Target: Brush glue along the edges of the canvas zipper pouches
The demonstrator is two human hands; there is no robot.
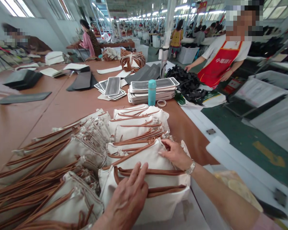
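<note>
Cream canvas pouches with brown trim lie in overlapping rows on a brown worktable (62,108). My left hand (128,198) lies flat, fingers stretched out, on the nearest pouch (158,188) in the right-hand stack. My right hand (175,155), with a watch at the wrist, rests on the far right edge of the same stack, fingers curled over the top of a pouch (144,156). A second row of pouches (57,159) fans out to the left.
A teal bottle (152,92) and a tape ring (161,103) stand beyond the pouches, by stacks of grey-and-white panels (156,88). Black straps (187,83) are heaped at the right. A person in a red apron (222,62) stands at the table's far right; others work behind.
</note>
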